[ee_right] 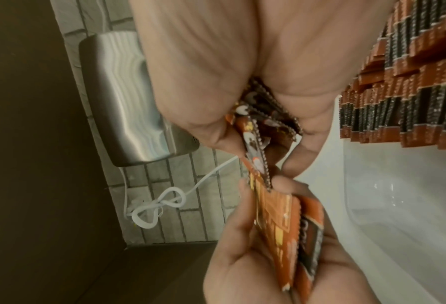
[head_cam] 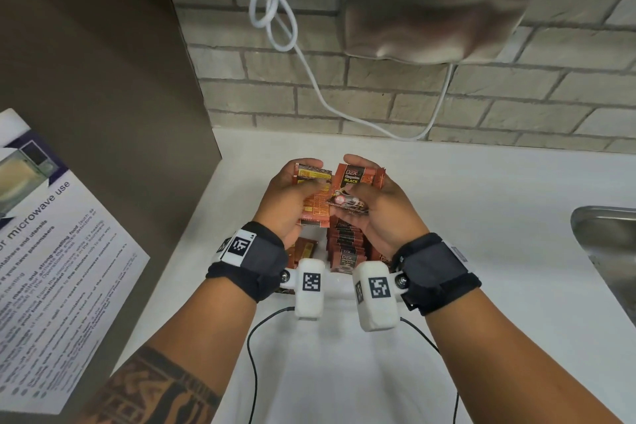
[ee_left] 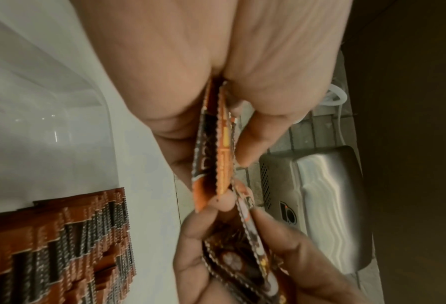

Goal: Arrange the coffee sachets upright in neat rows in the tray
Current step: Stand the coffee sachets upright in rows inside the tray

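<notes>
Nearest the camera, two bare forearms carry black wrist straps with white camera housings (head_cam: 310, 287). Just beyond them, rows of orange-and-black coffee sachets (head_cam: 345, 248) stand upright, packed face to face, their serrated top edges up; the row runs away from the person. The tray that holds them is mostly hidden by the wrists, so its edges cannot be made out.

Above those rows the left hand (head_cam: 292, 198) grips a small bundle of orange sachets with yellow print (head_cam: 314, 194), fingers curled over the far end and thumb pressed on the near face. Their long axis runs away from the person, printed backs up. In the left wrist view the bundle (ee_left: 217, 156) shows edge-on, at least two packets thick.

The right hand (head_cam: 382, 203) holds a few orange-and-black sachets with D2X lettering (head_cam: 354, 188), fronts up, lettering end at the far end, long axis tilted slightly toward the left hand's bundle. Fingers wrap the far edge and the thumb pins the near part. The two bundles touch at their inner edges.

Further off lies the white countertop (head_cam: 481, 189), a steel sink rim (head_cam: 605, 237) at right, then a grey brick wall (head_cam: 378, 93) with a brushed-steel hand dryer (head_cam: 444, 0) and its looped white cable (head_cam: 275, 10).
</notes>
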`<state>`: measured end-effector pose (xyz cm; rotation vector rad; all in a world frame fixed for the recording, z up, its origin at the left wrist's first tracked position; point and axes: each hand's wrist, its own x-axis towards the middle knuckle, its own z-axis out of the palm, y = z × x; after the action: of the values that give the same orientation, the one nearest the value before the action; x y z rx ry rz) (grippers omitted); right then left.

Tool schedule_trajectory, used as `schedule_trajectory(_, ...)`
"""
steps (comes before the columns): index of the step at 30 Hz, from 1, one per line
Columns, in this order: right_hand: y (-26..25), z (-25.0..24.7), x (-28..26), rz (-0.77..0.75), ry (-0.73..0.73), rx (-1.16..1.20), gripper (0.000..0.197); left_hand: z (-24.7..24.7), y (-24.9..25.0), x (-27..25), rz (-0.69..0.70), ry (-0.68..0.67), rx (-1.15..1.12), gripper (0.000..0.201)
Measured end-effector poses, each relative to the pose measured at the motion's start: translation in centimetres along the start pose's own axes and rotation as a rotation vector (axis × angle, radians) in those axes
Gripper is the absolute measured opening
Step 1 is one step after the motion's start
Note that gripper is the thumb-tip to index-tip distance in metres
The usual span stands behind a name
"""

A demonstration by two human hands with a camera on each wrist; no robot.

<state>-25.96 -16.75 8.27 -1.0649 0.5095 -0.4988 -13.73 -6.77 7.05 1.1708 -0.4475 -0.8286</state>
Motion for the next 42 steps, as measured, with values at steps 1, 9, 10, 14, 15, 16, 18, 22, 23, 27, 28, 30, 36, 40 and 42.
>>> schedule_trajectory(1, -0.2, -0.1, 0.0, 0.001, -0.002, 0.007, 0.043, -0.2, 0.1, 0.1, -0.016, -0.003, -0.031, 0.030)
schedule_trajectory(9, -0.7, -0.9, -0.4, 0.019, 0.010, -0.120, 0.028, -0.9, 0.7, 0.6, 0.036, 0.024, -0.007, 0.034)
schedule_trajectory(10, -0.6, -0.8, -0.5, 0.026, 0.004, -0.191, 0.024, -0.8, 0.7, 0.7, 0.053, 0.033, 0.012, 0.034)
schedule_trajectory(14, 0.2, 0.0, -0.8, 0.065, -0.053, -0.327, 0.028, -0.2, 0.4, 0.9, 0.123, 0.091, 0.109, 0.036)
schedule_trajectory(15, 0.2, 0.2, -0.9, 0.049, -0.051, -0.322, 0.022, 0.0, 0.3, 0.9, 0.139, 0.105, 0.129, 0.037)
schedule_trajectory(16, 0.3, 0.3, -0.9, 0.037, -0.041, -0.315, 0.017, 0.1, 0.3, 0.8, 0.152, 0.117, 0.149, 0.039)
schedule_trajectory(18, 0.3, 0.3, -0.9, 0.025, -0.015, -0.295, 0.018, 0.2, 0.3, 0.7, 0.164, 0.135, 0.177, 0.041)
schedule_trajectory(22, 0.1, 0.1, -0.6, -0.019, 0.049, -0.303, 0.019, -0.2, 0.2, 0.8, 0.113, 0.152, 0.110, 0.021)
schedule_trajectory(23, 0.0, 0.0, -0.6, -0.020, 0.063, -0.301, 0.019, -0.3, 0.1, 0.8, 0.082, 0.131, 0.085, 0.018)
schedule_trajectory(27, -0.1, 0.0, -0.4, 0.011, 0.088, -0.283, 0.019, -0.4, -0.1, 0.6, 0.024, 0.016, 0.096, 0.030)
schedule_trajectory(28, -0.1, 0.0, -0.4, 0.022, 0.087, -0.282, 0.019, -0.5, 0.0, 0.5, 0.026, -0.001, 0.100, 0.034)
schedule_trajectory(30, -0.3, 0.0, -0.6, 0.026, 0.078, -0.283, 0.020, -0.7, 0.1, 0.4, 0.031, -0.017, 0.101, 0.042)
schedule_trajectory(36, -1.0, -0.5, -0.5, -0.169, 0.082, -0.380, 0.020, -1.3, 0.6, 0.0, -0.049, -0.038, 0.059, 0.048)
schedule_trajectory(40, -1.1, -1.0, 0.1, -0.511, 0.082, -0.729, 0.033, -2.1, 1.4, 0.0, -0.184, -0.045, -0.056, 0.020)
schedule_trajectory(42, -1.0, -1.2, 0.1, -0.641, 0.054, -0.905, 0.036, -2.2, 1.7, -0.1, -0.211, -0.061, -0.067, 0.021)
